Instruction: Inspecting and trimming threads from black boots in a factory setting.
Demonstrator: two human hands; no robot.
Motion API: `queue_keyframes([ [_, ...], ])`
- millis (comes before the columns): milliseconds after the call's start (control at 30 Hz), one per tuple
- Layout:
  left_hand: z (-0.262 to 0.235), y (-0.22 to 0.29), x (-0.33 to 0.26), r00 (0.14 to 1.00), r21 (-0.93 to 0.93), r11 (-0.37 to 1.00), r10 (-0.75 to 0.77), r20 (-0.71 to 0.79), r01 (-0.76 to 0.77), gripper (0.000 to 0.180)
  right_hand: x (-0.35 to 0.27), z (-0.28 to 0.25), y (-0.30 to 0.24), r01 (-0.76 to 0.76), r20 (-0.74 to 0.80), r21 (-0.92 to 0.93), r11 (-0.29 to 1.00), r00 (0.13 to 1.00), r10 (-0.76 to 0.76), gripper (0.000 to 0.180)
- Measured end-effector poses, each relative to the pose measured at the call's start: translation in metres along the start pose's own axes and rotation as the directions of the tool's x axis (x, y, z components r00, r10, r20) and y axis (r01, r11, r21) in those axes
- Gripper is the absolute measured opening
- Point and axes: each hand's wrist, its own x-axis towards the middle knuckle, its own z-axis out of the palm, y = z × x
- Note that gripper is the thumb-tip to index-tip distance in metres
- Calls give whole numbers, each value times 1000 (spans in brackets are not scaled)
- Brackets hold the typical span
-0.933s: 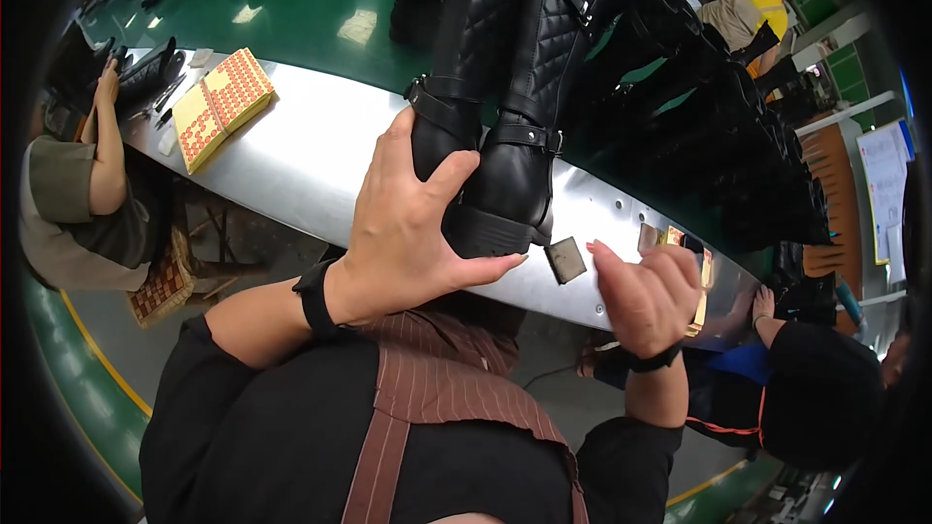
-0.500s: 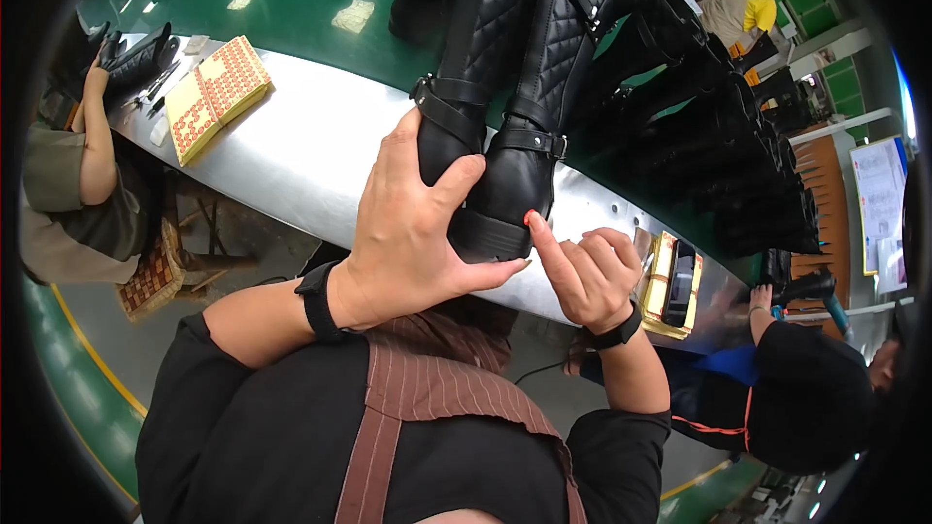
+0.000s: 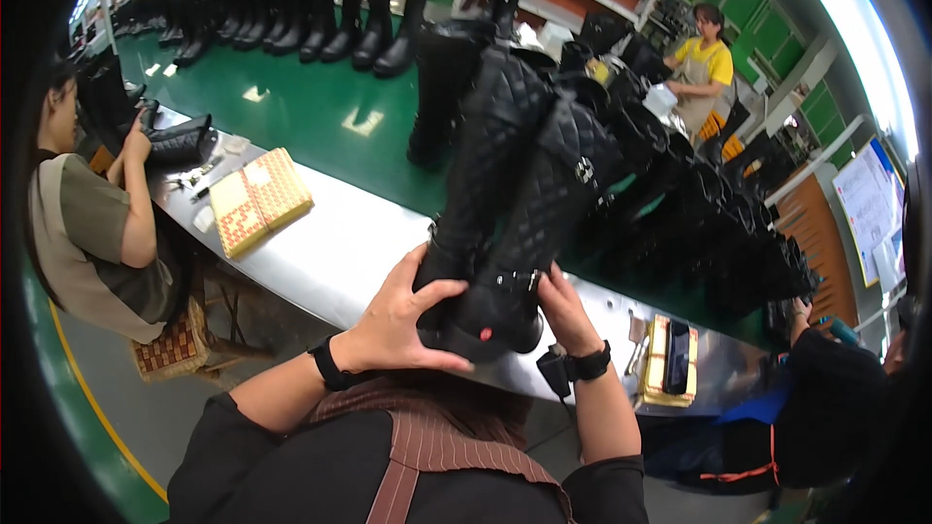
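Observation:
A pair of tall black quilted boots with ankle straps and buckles is in front of me, heels toward me, at the near edge of the metal bench. Low on one heel is a small red round sticker. My left hand is closed around the lower left side of the boots, thumb lying across the back and fingers low by the heels. On the opposite side, my right hand grips the ankle of the right boot; its fingertips are partly hidden behind it. Both wrists wear black bands.
A tied stack of yellow-and-red printed cards lies left on the metal bench. A phone rests on another stack at right. Many black boots stand along the green surface. People sit closely on both sides.
The red sticker, earlier at my right fingertip, is now on the boot heel. My right hand has moved up onto the boot's side. The view has tilted up, showing more boots behind.

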Motion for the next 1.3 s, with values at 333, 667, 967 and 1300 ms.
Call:
queue_keyframes([
  [333,-19,-24,-17,991,-446,886,-89,101,125,131,-3,33,45,-87,178,475,876,984,2,65],
  [667,-31,-8,-3,989,-399,912,-135,-67,98,107,-23,77,22,256,276,-480,839,952,-133,46],
  [967,-34,-12,7,919,-865,380,-343,195,326,97,-105,11,8,-56,-95,-989,135,948,-305,51],
  [1300,-64,7,23,943,-346,890,-216,254,297,59,-142,-62,38,-413,-364,-911,-18,821,-440,33],
])
